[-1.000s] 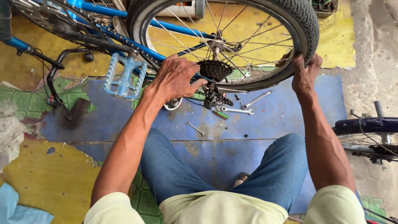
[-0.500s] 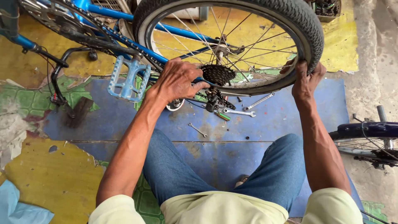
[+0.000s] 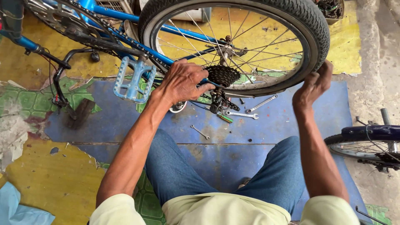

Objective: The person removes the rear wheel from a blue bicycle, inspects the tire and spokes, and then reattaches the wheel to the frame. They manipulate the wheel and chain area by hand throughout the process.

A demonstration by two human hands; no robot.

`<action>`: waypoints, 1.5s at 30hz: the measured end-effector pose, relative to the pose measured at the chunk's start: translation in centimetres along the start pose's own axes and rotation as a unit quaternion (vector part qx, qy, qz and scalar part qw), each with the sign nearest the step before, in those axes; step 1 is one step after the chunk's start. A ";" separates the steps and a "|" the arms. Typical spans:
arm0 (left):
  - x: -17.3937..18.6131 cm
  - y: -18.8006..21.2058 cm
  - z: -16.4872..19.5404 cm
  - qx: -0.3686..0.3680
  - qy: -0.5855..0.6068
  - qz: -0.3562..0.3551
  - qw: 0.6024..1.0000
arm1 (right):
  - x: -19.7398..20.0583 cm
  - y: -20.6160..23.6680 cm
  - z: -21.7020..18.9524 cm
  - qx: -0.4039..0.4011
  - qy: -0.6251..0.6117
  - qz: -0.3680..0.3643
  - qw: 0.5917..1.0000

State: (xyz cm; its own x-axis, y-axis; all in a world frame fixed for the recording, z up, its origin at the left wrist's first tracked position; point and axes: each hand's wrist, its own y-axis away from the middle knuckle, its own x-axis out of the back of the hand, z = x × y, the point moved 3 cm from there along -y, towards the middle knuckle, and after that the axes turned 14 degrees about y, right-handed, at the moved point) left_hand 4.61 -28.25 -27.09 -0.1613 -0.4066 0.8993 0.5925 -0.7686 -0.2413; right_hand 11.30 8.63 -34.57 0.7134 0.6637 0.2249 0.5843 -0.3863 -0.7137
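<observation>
- I see my left hand [image 3: 183, 81] closed over the blue frame tube [image 3: 183, 35] of the upturned bicycle, just beside the dark sprocket cluster [image 3: 223, 75]; the fingers wrap the tube, so the hand is narrow and holding it.
- My right hand [image 3: 313, 85] grips the black tyre [image 3: 310, 25] of the rear wheel at its near rim, fingers curled over the tread, well apart from the left hand.
- The wheel stands upright between my two hands, its spokes [image 3: 258, 37] fanning out above the sprockets.
- Just left of my left hand a pale blue pedal [image 3: 134, 80] sticks out, close to my wrist.
- The chain [image 3: 104, 29] runs up and away from my left hand toward the chainring at the far left.
- Below my left hand, on the blue mat [image 3: 291, 125] covering the floor, lie two spanners [image 3: 260, 104] near each other, a smaller spanner [image 3: 200, 132] nearer my knees, and a green-handled tool [image 3: 225, 118].
- The derailleur [image 3: 218, 102] hangs just under the sprockets, between my left hand and those tools.
- Off to the right of my right hand, part of a second bicycle wheel [image 3: 366, 146] lies on the floor.
- My knees in blue jeans [image 3: 179, 171] sit below both hands.
</observation>
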 end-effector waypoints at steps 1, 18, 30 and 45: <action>0.2 -0.1 0.1 -0.003 0.001 0.009 1.000 | -0.2 0.2 0.0 -0.006 -0.018 0.032 0.999; -0.3 0.1 -0.1 -0.030 -0.005 0.045 0.999 | -4.3 -3.2 3.7 -0.015 -0.013 0.149 0.989; 0.1 0.1 0.3 -0.042 -0.005 0.061 0.997 | -1.4 -4.3 6.8 -0.152 -0.230 -0.061 0.959; -0.5 0.0 -0.1 -0.031 -0.036 0.026 0.999 | -0.1 -0.4 8.1 -0.324 -0.285 -0.148 0.890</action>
State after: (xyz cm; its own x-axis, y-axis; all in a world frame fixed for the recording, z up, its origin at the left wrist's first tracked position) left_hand 4.58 -28.08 -27.61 -0.0731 -0.4118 0.9083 0.5475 -0.7778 -0.3086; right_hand 7.84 13.91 -39.73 0.2868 0.9436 -0.1656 0.9460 -0.3062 -0.1063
